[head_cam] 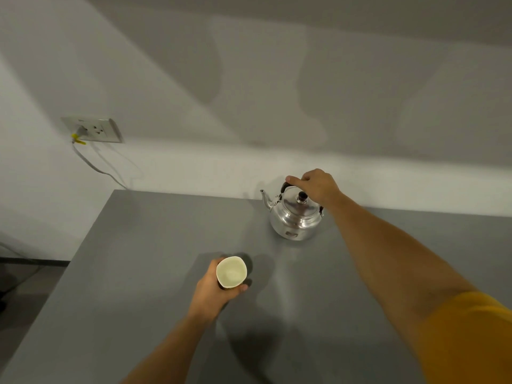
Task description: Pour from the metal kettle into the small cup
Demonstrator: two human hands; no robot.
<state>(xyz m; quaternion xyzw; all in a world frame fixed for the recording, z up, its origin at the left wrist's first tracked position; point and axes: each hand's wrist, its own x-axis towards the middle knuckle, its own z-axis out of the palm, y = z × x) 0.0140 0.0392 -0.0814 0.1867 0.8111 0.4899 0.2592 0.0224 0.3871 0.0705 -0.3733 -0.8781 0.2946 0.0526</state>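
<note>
A shiny metal kettle [295, 218] stands on the grey table [138, 286] near its far edge, spout pointing left, black knob on its lid. My right hand [318, 187] is closed over the kettle's black top handle. The small cup [231, 272], pale and empty inside, is upright near the table's middle. My left hand [214, 291] is wrapped around its side from the left and below. The cup is to the left of the kettle and nearer to me, about a kettle's width away from it.
A white wall rises behind the table. A wall socket [94, 130] with a grey cable [94, 167] plugged in sits at the left, the cable hanging down behind the table's far left corner. The table's left edge drops to a dark floor [25, 289].
</note>
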